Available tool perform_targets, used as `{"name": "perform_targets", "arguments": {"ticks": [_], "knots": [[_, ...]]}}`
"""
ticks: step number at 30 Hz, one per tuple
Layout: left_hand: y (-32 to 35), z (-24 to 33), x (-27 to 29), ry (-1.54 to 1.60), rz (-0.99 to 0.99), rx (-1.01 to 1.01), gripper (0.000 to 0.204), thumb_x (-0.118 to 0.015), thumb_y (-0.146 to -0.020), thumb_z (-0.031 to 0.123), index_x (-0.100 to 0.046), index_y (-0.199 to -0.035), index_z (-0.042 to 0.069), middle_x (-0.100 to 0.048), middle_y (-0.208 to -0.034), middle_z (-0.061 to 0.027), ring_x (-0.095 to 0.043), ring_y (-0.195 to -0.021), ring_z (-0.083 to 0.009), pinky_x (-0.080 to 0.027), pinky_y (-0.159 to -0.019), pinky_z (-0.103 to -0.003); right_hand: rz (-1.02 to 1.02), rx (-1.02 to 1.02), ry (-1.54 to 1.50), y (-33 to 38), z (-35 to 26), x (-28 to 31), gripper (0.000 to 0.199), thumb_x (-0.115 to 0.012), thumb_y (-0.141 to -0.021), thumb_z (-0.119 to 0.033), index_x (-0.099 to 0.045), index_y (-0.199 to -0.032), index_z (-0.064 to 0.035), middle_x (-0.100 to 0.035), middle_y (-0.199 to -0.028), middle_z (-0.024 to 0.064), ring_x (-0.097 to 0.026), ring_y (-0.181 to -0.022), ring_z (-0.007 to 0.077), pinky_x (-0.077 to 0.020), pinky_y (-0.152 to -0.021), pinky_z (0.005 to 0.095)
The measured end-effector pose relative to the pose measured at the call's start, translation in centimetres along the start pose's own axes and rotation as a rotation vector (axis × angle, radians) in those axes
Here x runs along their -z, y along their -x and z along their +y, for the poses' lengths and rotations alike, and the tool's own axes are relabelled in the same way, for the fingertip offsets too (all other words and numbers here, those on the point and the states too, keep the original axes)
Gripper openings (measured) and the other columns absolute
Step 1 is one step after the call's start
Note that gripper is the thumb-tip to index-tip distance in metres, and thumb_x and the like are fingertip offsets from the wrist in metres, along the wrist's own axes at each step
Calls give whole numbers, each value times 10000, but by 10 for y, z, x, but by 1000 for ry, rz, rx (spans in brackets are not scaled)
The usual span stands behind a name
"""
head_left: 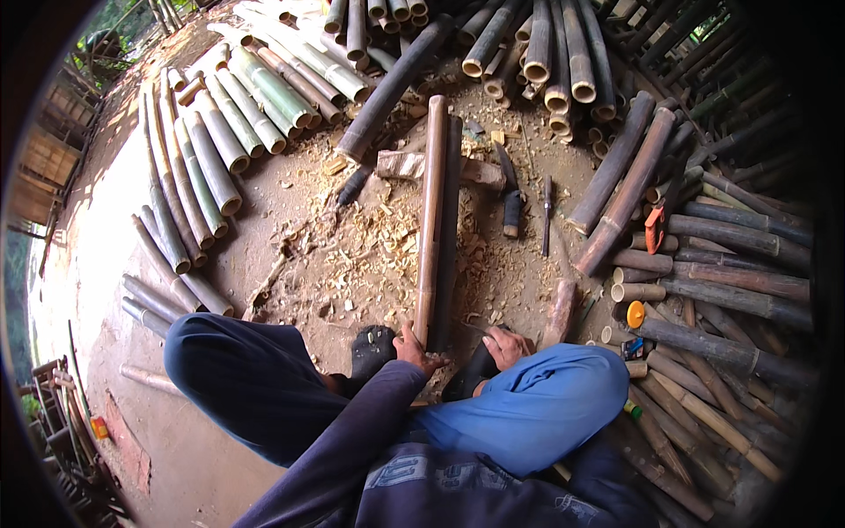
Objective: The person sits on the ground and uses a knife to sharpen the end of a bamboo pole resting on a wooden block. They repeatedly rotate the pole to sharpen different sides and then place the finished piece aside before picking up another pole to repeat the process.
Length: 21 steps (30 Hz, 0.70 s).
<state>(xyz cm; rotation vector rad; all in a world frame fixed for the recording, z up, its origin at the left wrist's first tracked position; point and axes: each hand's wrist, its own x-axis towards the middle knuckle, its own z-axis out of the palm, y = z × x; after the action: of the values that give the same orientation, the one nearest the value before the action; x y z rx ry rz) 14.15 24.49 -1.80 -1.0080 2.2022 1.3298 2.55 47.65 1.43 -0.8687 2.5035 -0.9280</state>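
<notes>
My left hand [416, 352] is closed round the near end of a brown bamboo pole [429, 220]. The pole points away from me, its far part over a rough wood block [400, 165]. Close along its right side lies a darker bamboo pole [451, 229]. My right hand [508, 346], fingers curled, is low beside my right knee. Something thin seems to jut from it toward the poles, too small to name. Beyond the block's right end lies a knife with a dark-wrapped handle [511, 211], and right of it a thin dark rod [547, 216].
Wood shavings [378, 238] cover the ground around the poles. Cut bamboo [211, 150] fans out at the left, and more bamboo [563, 62] is stacked at the back. On the right pile [739, 290] are an orange-handled tool [654, 229] and a yellow round cap [635, 314].
</notes>
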Motion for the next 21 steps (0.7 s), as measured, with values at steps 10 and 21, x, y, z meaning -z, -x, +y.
{"name": "perform_targets", "arguments": {"ticks": [10, 21], "knots": [[2, 5, -11, 0, 86, 23, 1317, -1054, -616, 317, -226, -1590, -1, -421, -1438, -391, -507, -1330, -515, -482, -1143, -496, -187, 182, 179, -28, -25, 10, 183, -658, -1048, -289, -623, -1093, -115, -683, -869, 177, -706, -796, 434, -561, -683, 534], [5, 12, -17, 37, 121, 76, 1229, -998, -676, 490, -292, -1559, 7, -440, -1448, -353, -552, -1314, -509, -504, -1097, -524, -146, 335, 336, -42, -44, 6, 144, -671, -1017, -238, -604, -999, -112, -621, -782, 127, -713, -735, 357, -566, -650, 470]]}}
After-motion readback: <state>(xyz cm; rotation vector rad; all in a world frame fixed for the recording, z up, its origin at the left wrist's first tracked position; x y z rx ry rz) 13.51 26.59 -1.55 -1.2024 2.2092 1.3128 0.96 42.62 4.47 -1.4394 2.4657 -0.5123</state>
